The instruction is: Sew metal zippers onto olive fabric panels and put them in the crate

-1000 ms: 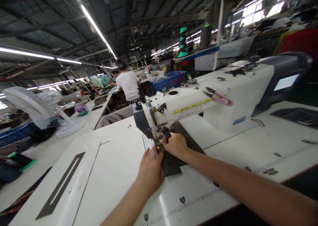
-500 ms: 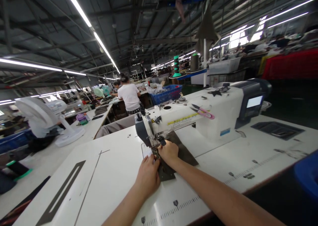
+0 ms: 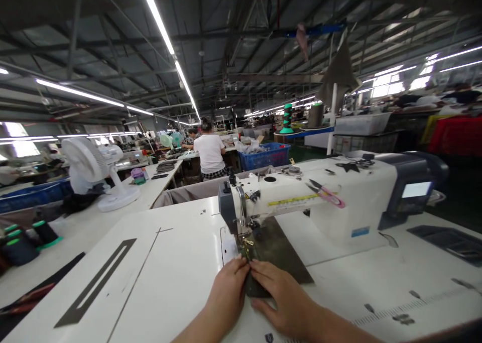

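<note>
A dark olive fabric piece (image 3: 284, 250) lies on the white table under the head of a white sewing machine (image 3: 339, 207). My left hand (image 3: 230, 288) rests at the fabric's left edge, fingers together, fingertips just in front of the needle area. Beside it my right hand (image 3: 282, 290) presses on the near part of the fabric, its thumb spread from the fingers. The two hands' fingertips almost meet. A small brass-coloured part (image 3: 247, 242) shows by the presser foot. What lies under the fingers is hidden.
Pink-handled scissors (image 3: 328, 194) lie on the machine arm. A dark slotted strip (image 3: 98, 282) is on the table at left. A white fan (image 3: 118, 197) and thread cones (image 3: 45, 232) stand farther left. A person in a white shirt (image 3: 209, 153) is beyond, near a blue crate (image 3: 263, 157).
My right hand has moved back from the machine head towards me and down onto the fabric, its fingers now spread. My left hand has shifted slightly nearer. The camera view has turned left and up.
</note>
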The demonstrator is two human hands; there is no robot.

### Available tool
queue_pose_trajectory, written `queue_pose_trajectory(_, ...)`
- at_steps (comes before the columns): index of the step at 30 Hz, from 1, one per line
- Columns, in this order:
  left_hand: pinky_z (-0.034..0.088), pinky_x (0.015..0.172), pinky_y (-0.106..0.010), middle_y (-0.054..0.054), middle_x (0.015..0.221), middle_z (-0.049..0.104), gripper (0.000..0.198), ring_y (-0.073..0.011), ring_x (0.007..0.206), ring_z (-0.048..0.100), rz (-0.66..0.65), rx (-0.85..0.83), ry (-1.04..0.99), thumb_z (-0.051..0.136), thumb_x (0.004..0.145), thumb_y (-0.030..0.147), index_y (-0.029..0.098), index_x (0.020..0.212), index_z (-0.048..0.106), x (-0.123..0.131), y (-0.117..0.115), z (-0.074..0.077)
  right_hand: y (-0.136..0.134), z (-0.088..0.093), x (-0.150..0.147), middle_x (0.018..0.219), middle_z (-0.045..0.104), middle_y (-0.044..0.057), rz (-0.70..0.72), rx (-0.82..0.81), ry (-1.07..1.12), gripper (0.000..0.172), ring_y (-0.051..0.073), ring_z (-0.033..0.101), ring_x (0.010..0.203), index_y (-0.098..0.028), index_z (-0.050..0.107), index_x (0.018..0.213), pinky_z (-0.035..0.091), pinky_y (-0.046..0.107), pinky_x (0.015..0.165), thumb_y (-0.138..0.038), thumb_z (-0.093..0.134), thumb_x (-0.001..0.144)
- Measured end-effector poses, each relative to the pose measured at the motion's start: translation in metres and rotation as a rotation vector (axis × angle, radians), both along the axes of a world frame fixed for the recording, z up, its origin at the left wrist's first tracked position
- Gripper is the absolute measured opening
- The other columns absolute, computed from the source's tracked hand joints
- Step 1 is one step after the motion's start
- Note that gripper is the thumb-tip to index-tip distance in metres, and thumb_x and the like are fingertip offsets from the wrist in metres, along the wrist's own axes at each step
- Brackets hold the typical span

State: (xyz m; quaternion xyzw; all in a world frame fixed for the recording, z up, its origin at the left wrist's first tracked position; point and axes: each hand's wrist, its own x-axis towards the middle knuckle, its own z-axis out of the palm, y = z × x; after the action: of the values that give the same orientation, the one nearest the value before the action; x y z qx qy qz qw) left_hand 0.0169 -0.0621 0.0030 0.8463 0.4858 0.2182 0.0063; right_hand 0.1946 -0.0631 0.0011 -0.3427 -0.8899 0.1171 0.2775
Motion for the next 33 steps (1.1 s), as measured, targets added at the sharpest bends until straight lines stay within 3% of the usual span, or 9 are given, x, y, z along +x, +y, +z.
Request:
queue_pose_trajectory(10, 0.046, 0.093, -0.041, -0.011, 0.115, 0.059, 0.047, -0.0239, 0.107, 0.054, -0.044, 0.018, 0.071, 0.043, 0.067, 0.001, 0.015, 0.110, 0.057, -0.003, 0.013, 0.004, 0.018, 0.001, -0.001, 0.125, 0.052, 0.017, 0.067, 0.016, -0.022, 0.044, 0.023, 0.045, 0.118, -0.001, 0.053, 0.119, 0.032, 0.035, 0.105, -0.015, 0.052, 0.076)
queue_pose_trajectory(18, 0.053, 0.077, -0.037, -0.012, 0.095, 0.059, 0.031, -0.0228, 0.085, 0.059, -0.017, 0.015, 0.076, 0.043, 0.075, 0.005, 0.011, 0.101, 0.059, -0.002, 0.034, 0.007, 0.042, 0.002, -0.007, 0.126, 0.050, 0.019, 0.074, 0.033, -0.054, 0.046, 0.026, 0.044, 0.119, 0.002, 0.049, 0.122, 0.032, 0.037, 0.104, -0.013, 0.048, 0.079)
queue_pose_trajectory(23, 0.051, 0.081, -0.032, -0.010, 0.099, 0.058, 0.032, -0.0202, 0.090, 0.059, -0.059, -0.040, 0.016, 0.042, 0.075, 0.003, 0.013, 0.101, 0.059, -0.008, 0.030, 0.011, 0.040, -0.002, -0.005, 0.124, 0.052, 0.018, 0.046, 0.068, -0.023, 0.044, 0.026, 0.047, 0.116, -0.002, 0.052, 0.120, 0.037, 0.038, 0.100, -0.009, 0.050, 0.076)
queue_pose_trajectory(26, 0.048, 0.087, -0.033, -0.008, 0.106, 0.059, 0.034, -0.0194, 0.097, 0.057, -0.079, -0.022, 0.003, 0.050, 0.075, 0.008, 0.015, 0.107, 0.056, -0.010, 0.022, 0.018, 0.044, 0.011, -0.003, 0.110, 0.063, 0.013, -0.004, 0.024, -0.091, 0.029, 0.024, 0.057, 0.103, -0.009, 0.063, 0.105, 0.044, 0.035, 0.091, -0.010, 0.048, 0.080)
queue_pose_trajectory(28, 0.048, 0.086, -0.035, -0.006, 0.101, 0.061, 0.033, -0.0204, 0.094, 0.058, -0.024, 0.015, 0.063, 0.060, 0.073, 0.015, 0.015, 0.106, 0.055, -0.009, 0.020, 0.024, 0.055, 0.026, -0.003, 0.091, 0.069, 0.007, -0.022, -0.036, -0.138, 0.022, 0.020, 0.064, 0.085, -0.015, 0.069, 0.090, 0.048, 0.029, 0.078, -0.015, 0.047, 0.084)
queue_pose_trajectory(31, 0.051, 0.073, -0.036, -0.006, 0.083, 0.064, 0.019, -0.0213, 0.076, 0.061, 0.095, 0.072, 0.161, 0.064, 0.074, 0.023, 0.014, 0.088, 0.057, -0.003, 0.024, 0.028, 0.070, 0.045, -0.004, 0.070, 0.069, 0.002, -0.020, -0.070, -0.174, 0.023, 0.017, 0.064, 0.066, -0.019, 0.070, 0.073, 0.048, 0.025, 0.062, -0.022, 0.050, 0.085)
queue_pose_trajectory(33, 0.051, 0.066, -0.036, -0.005, 0.073, 0.063, 0.010, -0.0206, 0.065, 0.060, 0.109, 0.093, 0.198, 0.058, 0.080, 0.023, 0.014, 0.077, 0.057, 0.000, 0.027, 0.025, 0.069, 0.046, -0.006, 0.066, 0.069, 0.003, -0.027, -0.060, -0.192, 0.022, 0.017, 0.064, 0.064, -0.018, 0.069, 0.068, 0.047, 0.025, 0.060, -0.021, 0.053, 0.083)
